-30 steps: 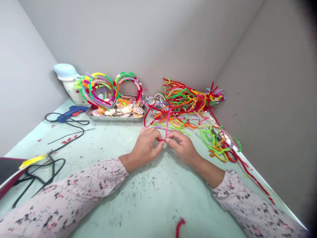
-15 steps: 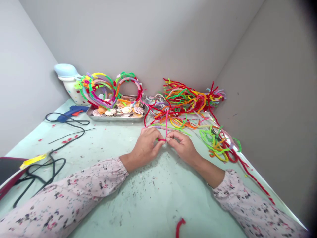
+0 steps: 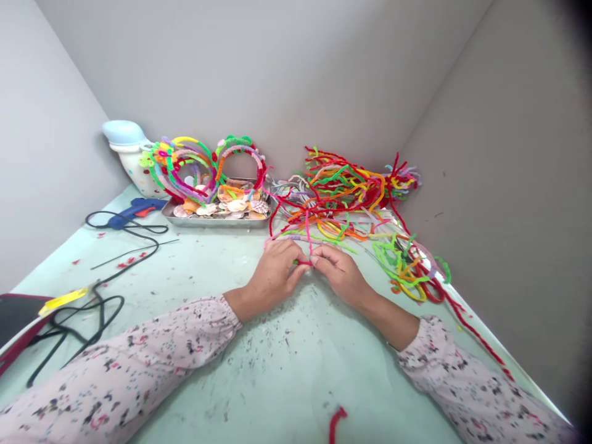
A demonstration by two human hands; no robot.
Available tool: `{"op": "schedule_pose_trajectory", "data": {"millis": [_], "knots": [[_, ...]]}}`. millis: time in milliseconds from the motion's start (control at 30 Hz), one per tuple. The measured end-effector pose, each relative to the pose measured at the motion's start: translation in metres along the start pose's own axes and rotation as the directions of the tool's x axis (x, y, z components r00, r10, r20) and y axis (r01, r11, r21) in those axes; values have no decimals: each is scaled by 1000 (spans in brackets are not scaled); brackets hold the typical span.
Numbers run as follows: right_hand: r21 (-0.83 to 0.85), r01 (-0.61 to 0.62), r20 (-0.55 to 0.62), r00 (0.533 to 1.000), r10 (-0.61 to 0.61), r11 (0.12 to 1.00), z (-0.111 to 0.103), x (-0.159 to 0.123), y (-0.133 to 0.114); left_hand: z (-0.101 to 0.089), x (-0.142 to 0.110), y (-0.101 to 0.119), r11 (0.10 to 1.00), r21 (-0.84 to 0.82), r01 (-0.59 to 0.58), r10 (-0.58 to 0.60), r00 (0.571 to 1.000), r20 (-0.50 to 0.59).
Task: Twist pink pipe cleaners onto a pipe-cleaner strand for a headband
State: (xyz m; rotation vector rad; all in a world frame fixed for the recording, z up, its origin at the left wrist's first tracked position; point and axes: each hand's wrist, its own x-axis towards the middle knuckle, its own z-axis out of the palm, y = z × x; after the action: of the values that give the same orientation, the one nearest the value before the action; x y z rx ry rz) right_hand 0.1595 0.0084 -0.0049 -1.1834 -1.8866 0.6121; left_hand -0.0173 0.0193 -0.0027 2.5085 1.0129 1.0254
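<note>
Fingertips close together, our left hand [image 3: 274, 275] and right hand [image 3: 341, 276] both pinch a thin, fuzzy, bright-pink craft stem [image 3: 308, 229], presumably to steady its bend.

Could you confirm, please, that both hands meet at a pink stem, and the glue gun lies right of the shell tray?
Not quite: the head view shows the glue gun left of the shell tray. The left hand and right hand do meet at the pink stem.
</note>
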Motion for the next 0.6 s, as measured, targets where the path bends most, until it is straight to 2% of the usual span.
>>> {"op": "schedule_pose_trajectory", "data": {"millis": [367,600], "knots": [[-49,90,-177,979,-97,995,-1,-3,-5,-2,1,1,995,-66,79,-86,991,-103],[-99,176,-200,961,-193,979,1,-3,-3,-2,1,1,994,-80,71,-80,991,-110]]}}
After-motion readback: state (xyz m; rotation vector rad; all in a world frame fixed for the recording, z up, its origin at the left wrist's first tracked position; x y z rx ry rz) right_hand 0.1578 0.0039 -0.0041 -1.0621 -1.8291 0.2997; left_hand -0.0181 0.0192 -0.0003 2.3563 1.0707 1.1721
